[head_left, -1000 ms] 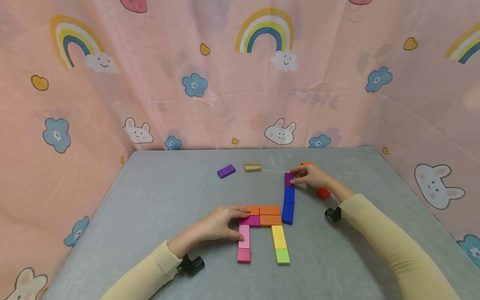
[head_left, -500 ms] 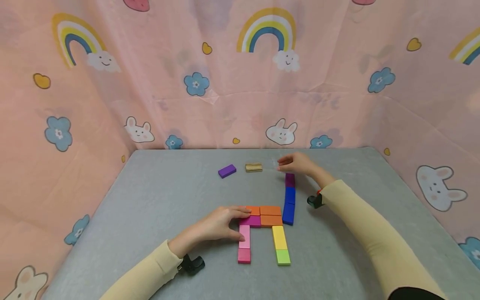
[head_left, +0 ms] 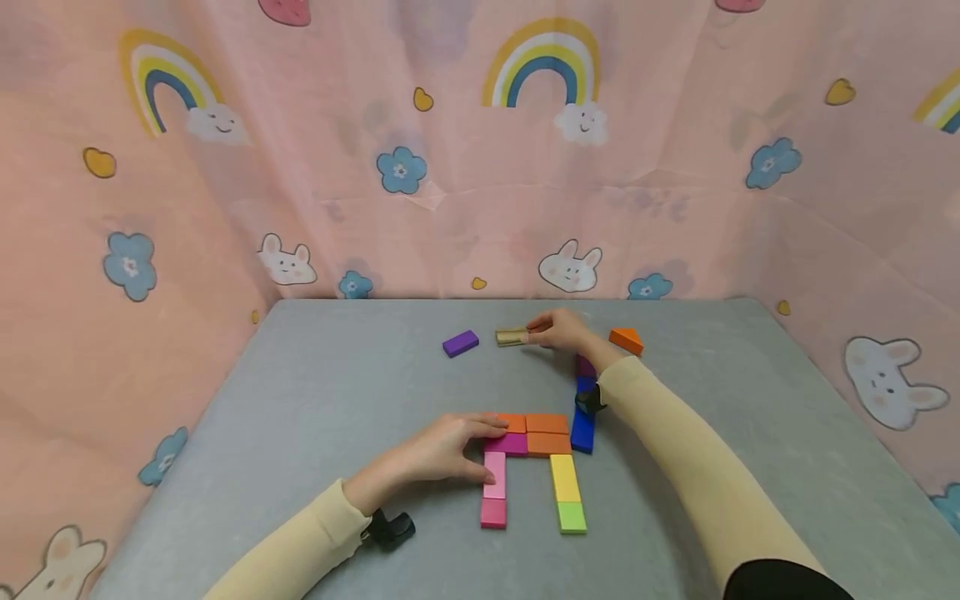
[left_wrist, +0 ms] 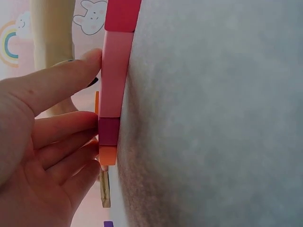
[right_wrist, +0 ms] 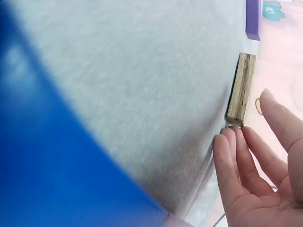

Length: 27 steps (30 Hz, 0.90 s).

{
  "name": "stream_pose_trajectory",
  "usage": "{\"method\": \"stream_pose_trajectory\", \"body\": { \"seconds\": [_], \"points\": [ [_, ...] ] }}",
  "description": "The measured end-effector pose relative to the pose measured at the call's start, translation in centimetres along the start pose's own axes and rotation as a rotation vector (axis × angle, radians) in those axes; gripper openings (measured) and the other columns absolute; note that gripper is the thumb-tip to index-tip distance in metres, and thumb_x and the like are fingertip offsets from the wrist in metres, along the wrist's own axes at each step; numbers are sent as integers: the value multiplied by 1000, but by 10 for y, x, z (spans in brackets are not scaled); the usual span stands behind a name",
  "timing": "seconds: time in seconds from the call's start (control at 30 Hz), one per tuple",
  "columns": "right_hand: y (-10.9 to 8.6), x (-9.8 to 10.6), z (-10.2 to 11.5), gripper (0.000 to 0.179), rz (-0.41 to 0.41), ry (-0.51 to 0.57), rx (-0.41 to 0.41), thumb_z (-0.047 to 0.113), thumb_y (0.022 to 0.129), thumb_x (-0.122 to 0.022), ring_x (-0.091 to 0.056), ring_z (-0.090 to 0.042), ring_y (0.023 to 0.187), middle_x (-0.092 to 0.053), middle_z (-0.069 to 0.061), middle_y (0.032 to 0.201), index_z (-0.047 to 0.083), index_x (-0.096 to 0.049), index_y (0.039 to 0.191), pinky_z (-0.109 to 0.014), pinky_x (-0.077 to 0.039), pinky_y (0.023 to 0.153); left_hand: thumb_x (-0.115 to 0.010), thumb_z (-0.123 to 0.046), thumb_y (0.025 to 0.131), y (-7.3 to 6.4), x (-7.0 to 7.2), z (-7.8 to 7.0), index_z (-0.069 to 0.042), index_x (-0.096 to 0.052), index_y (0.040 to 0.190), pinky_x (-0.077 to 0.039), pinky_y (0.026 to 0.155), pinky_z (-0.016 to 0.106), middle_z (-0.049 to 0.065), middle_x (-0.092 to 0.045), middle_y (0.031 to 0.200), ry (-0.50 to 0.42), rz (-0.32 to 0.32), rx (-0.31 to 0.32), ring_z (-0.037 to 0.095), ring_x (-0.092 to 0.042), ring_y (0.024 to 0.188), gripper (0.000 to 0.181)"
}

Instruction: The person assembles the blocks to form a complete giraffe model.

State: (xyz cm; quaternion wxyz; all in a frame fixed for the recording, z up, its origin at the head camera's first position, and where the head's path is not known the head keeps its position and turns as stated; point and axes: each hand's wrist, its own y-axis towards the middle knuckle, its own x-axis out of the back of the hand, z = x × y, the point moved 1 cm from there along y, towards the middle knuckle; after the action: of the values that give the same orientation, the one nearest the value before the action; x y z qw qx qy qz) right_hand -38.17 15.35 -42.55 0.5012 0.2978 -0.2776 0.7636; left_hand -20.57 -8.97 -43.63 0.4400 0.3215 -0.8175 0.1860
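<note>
My left hand (head_left: 435,450) rests on a flat arrangement of blocks. Its thumb touches the light pink block (head_left: 494,475), and its fingers lie at the magenta block (head_left: 510,445) and an orange block (head_left: 513,423); the left wrist view shows them relaxed, not wrapped round anything. At the back of the table, my right hand (head_left: 564,330) reaches to a brown wood-grained block (right_wrist: 242,87). Its fingertips are at the block's near end, thumb held apart; contact is unclear. Under the right wrist, blue blocks (head_left: 582,433) and a dark purple block (head_left: 586,367) are partly hidden.
A loose purple block (head_left: 461,343) lies left of the wood-grained one. An orange triangular block (head_left: 627,340) sits at the back right. Yellow (head_left: 564,477) and green (head_left: 572,517) blocks form a leg of the arrangement. A pink patterned curtain (head_left: 465,225) surrounds the grey table (head_left: 360,375).
My right hand has left the dark purple block and moved left along the back to the wood-grained block. The left hand stays in place. The red block is now hidden by the right arm.
</note>
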Motion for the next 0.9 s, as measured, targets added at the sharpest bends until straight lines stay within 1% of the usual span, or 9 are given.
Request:
{"method": "stream_pose_trajectory", "body": {
  "seconds": [0.1,0.2,0.4,0.53,0.7,0.8,0.9],
  "points": [
    [2,-2,-2,45,-7,55,-29,29,87,-68,-66,-23,91,-64,-19,117,1,-62,122,-31,-55,80,-76,-36,79,1,-1,0,-15,-56,133,-37,109,35,-6,-49,142,8,-1,-10,15,-43,134,62],
    [4,-5,-2,44,-24,79,-48,27,87,-68,-67,-23,91,-64,-20,117,0,-62,122,-28,-56,78,-77,-36,78,2,-1,0,-14,-57,132,-37,109,35,-4,-50,142,8,-7,-14,16,-43,134,62],
    [7,-11,1,45,-89,42,-81,29,86,-69,-67,-24,89,-64,-21,116,0,-63,120,-27,-54,73,-76,-37,79,2,-2,0,-15,-57,133,-38,109,35,-5,-49,142,12,-8,-9,15,-43,134,61],
    [7,-15,3,43,-117,29,-102,28,86,-69,-67,-23,85,-66,-20,114,-1,-64,118,-25,-52,69,-76,-36,79,2,-2,0,-15,-57,133,-38,108,35,-5,-49,142,5,-1,-11,15,-43,133,61],
    [7,-16,2,41,-112,36,-92,25,87,-69,-66,-22,84,-66,-20,115,0,-64,119,-22,-50,65,-76,-35,79,2,-2,0,-14,-57,132,-38,109,36,-4,-50,141,10,-4,-19,16,-43,133,61],
    [8,-15,1,40,-102,38,-69,23,87,-68,-65,-22,85,-65,-19,117,1,-64,120,-21,-49,66,-76,-35,79,1,-1,0,-13,-57,132,-38,109,37,-3,-50,141,12,-9,-23,16,-43,134,61],
    [8,-14,2,39,-81,54,-44,20,87,-68,-65,-23,90,-65,-18,119,1,-64,121,-22,-51,70,-77,-35,79,1,-1,0,-13,-57,132,-38,109,37,-3,-51,141,15,-13,-26,17,-44,133,61]
  ]
}}
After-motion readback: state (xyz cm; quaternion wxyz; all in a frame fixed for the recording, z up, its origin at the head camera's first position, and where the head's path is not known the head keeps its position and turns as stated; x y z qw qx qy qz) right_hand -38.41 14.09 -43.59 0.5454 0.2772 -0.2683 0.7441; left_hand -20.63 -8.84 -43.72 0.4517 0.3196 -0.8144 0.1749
